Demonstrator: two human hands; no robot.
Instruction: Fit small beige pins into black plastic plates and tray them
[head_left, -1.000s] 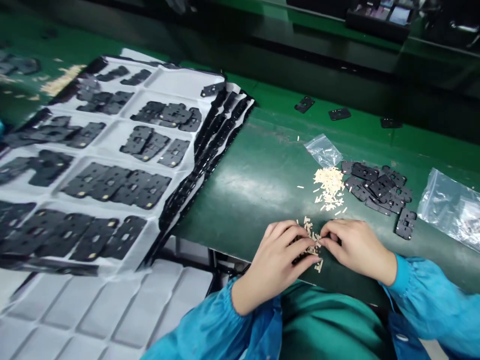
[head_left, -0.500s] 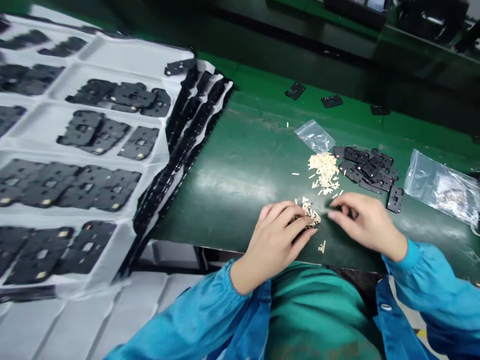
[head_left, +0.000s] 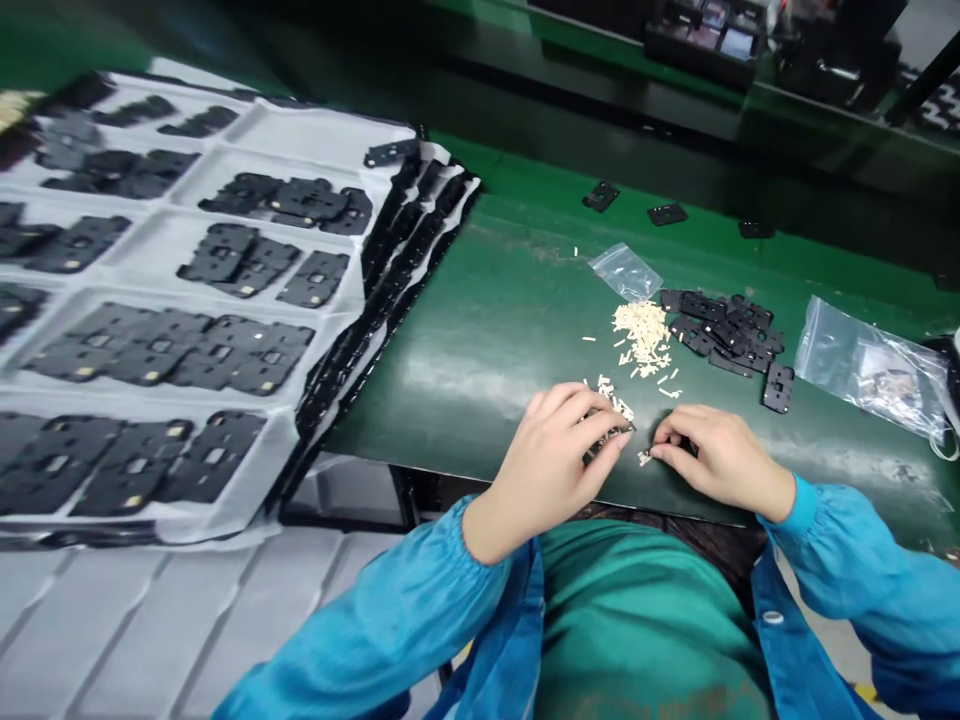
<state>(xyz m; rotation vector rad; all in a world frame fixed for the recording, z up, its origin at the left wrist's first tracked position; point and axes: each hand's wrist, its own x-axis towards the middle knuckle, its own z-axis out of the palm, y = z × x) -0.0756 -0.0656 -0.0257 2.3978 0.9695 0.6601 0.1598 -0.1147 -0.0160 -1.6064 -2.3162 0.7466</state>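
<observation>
My left hand point(head_left: 559, 460) is closed, its fingers curled around a dark plate point(head_left: 602, 441) that is mostly hidden by them. Just beyond its fingertips lies a small heap of cream strips point(head_left: 616, 402) on the green table. My right hand point(head_left: 712, 450) has thumb and forefinger pinched together low over the table. Their tips touch or nearly touch a few loose cream strips point(head_left: 643, 458); what is between them is too small to make out. A larger pile of cream strips point(head_left: 642, 332) lies beyond both hands, beside a heap of black plates point(head_left: 731, 332).
Trays lined with white sheet point(head_left: 289, 135) are stacked at left, their compartments bearing black plates point(head_left: 225, 352) with cream patches. A small clear bag point(head_left: 626, 270) adjoins the larger pile; a bigger clear bag point(head_left: 874, 370) lies right. Single black plates point(head_left: 667, 214) lie toward the back.
My right hand has come down and nearer to me, its fingertips closing beside the loose strips. My left hand has stayed almost in place. The whole view has shifted slightly.
</observation>
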